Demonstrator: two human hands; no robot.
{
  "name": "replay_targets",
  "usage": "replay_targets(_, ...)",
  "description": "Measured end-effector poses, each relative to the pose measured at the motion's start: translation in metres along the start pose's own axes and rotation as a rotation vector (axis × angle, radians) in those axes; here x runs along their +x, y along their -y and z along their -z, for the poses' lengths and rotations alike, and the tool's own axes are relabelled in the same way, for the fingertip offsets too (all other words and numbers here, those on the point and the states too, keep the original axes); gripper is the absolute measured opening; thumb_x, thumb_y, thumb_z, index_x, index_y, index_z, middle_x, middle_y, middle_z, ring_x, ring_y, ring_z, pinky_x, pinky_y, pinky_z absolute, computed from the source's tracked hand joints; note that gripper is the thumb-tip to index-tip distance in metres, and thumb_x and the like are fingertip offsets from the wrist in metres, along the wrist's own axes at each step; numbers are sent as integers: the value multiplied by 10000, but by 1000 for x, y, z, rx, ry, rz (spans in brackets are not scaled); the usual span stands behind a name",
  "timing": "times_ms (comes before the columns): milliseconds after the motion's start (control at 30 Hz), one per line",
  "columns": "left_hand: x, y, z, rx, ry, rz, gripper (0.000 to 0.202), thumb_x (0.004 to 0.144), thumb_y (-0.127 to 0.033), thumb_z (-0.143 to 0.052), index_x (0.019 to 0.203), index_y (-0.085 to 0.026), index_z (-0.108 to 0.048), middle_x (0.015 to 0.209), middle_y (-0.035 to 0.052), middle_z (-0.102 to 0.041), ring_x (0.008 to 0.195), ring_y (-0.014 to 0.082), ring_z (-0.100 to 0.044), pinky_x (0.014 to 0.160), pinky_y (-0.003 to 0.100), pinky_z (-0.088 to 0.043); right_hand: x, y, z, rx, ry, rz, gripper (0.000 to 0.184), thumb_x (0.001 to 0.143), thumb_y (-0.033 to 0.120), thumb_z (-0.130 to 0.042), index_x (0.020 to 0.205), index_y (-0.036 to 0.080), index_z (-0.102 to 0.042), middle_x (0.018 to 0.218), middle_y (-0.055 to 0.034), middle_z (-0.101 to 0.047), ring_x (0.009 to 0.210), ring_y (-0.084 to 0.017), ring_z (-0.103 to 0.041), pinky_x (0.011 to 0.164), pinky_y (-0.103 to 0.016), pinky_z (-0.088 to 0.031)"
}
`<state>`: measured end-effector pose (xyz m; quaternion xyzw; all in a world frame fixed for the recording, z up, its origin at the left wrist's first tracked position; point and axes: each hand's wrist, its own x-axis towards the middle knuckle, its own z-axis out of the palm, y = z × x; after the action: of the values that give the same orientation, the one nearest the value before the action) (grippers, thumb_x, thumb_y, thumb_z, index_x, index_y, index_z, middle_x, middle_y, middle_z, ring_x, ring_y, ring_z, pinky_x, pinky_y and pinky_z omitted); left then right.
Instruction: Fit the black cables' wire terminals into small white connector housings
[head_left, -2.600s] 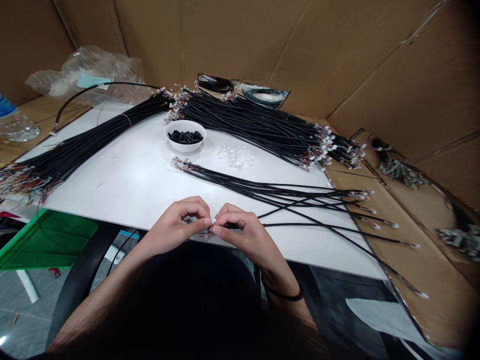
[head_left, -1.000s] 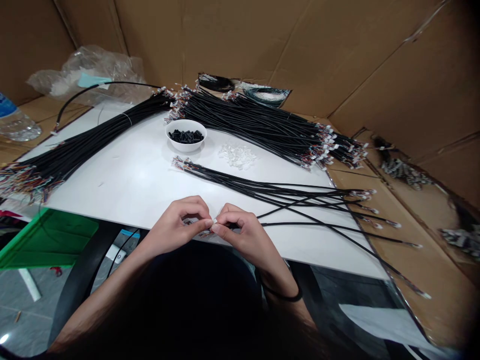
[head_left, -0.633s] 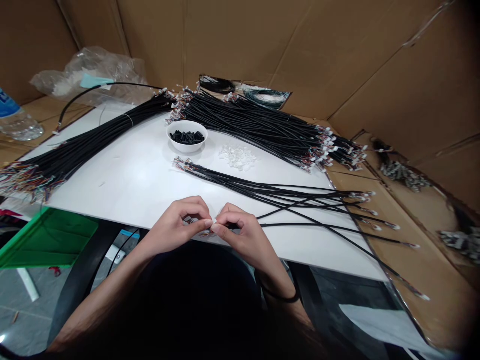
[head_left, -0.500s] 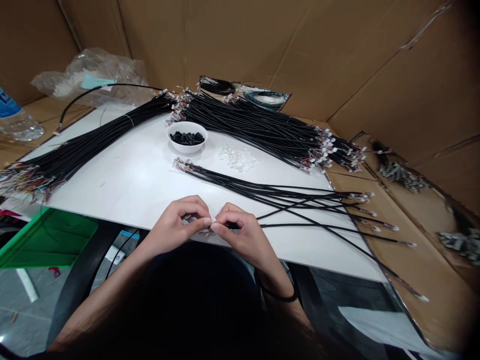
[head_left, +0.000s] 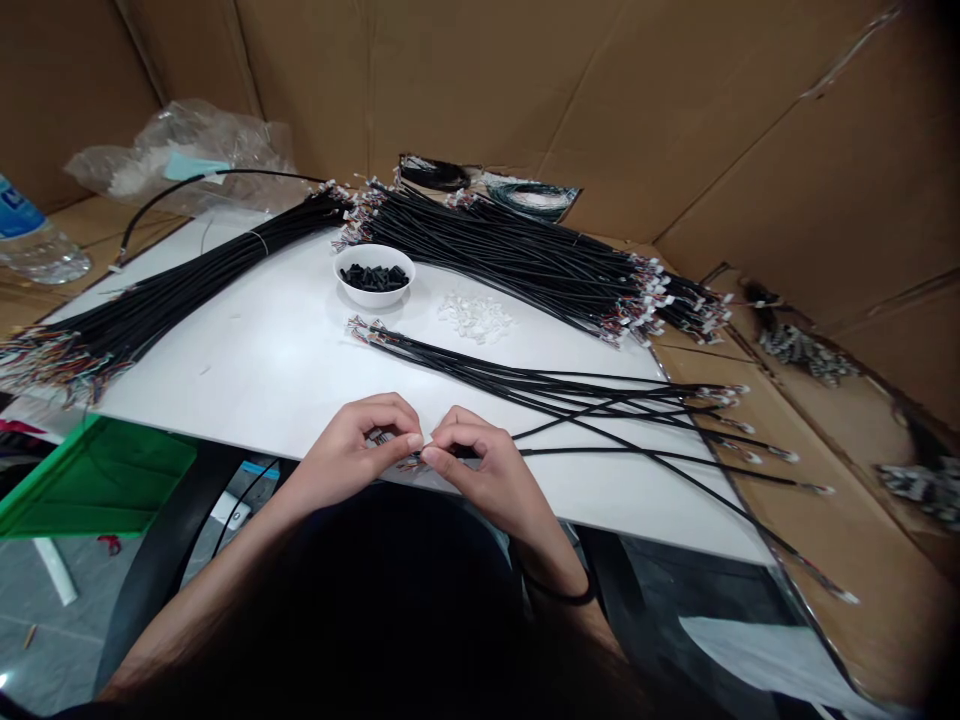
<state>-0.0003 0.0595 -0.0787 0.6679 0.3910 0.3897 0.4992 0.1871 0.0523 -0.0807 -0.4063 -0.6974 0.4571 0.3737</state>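
Both hands meet at the table's near edge, fingertips almost touching. My left hand (head_left: pixel 365 440) pinches the thin coloured wires at the end of a black cable (head_left: pixel 585 450); the exact spot is covered by its fingers. My right hand (head_left: pixel 480 455) is closed around that same cable near its end, and the cable runs out behind it to the right. A few loose wire ends (head_left: pixel 409 463) show beneath the fingertips. Just beyond the hands, several black cables (head_left: pixel 480 370) with white connectors lie across the white table (head_left: pixel 277 350).
A white bowl (head_left: pixel 375 297) holds short black tubes, beside a pile of small white connectors (head_left: pixel 476 317). Large cable bundles (head_left: pixel 495 245) (head_left: pixel 187 275) lie at the back and left. A water bottle (head_left: pixel 34 235) and a plastic bag (head_left: pixel 187 150) stand at the far left; cardboard walls (head_left: pixel 480 80) surround the table.
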Motion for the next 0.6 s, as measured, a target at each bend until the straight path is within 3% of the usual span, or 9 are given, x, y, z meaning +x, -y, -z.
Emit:
replay_targets(200, 0, -1, 3, -58, -78, 6, 218, 925, -289, -543, 870, -139, -691, 890, 47, -659, 839, 150, -588, 748, 245, -437, -1, -1, -1, 0, -31, -1, 173, 852, 299, -645, 724, 182, -643, 772, -18, -564, 744, -161, -542, 704, -301, -423)
replay_targets(333, -1, 5, 5, -243, -168, 64, 250, 914, -354, -563, 918, -153, -712, 871, 50, -692, 858, 173, -623, 772, 257, -475, -3, 0, 1, 55, -53, 1, 217, 859, 357, -648, 736, 179, -657, 795, -29, -561, 741, -163, -535, 694, -305, -427)
replay_targets(600, 0, 7, 6, -316, -179, 78, 270, 874, -370, -591, 908, -137, -722, 841, 71, -704, 854, 198, -641, 813, 303, -507, -5, -1, 6, 148, -93, 9, 281, 842, 443, -664, 716, 191, -676, 803, -38, -556, 759, -177, -531, 697, -312, -421)
